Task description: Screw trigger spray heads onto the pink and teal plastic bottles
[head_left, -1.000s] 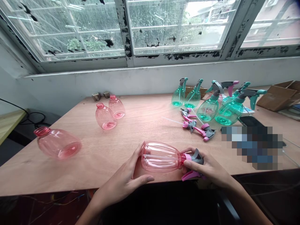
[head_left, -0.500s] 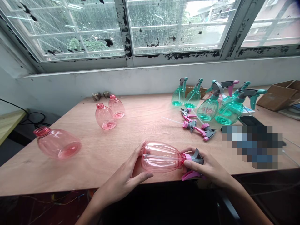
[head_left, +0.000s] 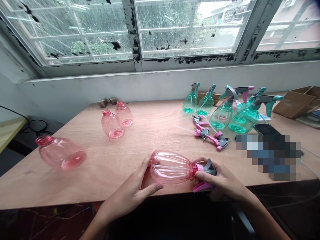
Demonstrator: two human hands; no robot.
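A clear pink spray bottle [head_left: 171, 166] lies on its side between my hands, its base toward the left. My left hand [head_left: 135, 188] cups the base with its fingers, partly hidden behind the bottle, while the thumb points out below it. My right hand [head_left: 221, 176] is closed around the pink collar at the neck, its thumb on top. The grey and pink trigger sprayer [head_left: 209, 167] sits on the bottle mouth, and a thin tube runs inside the bottle. Just beyond lie several loose pink and grey sprayer heads [head_left: 203, 134].
Three uncapped pink bottles [head_left: 62, 153] stand on the left of the wooden table [head_left: 155, 120]. Several green spray bottles [head_left: 190, 101] are grouped at the back right, near a phone [head_left: 267, 130] and a cardboard box [head_left: 295, 100]. The table's front edge runs just below my hands.
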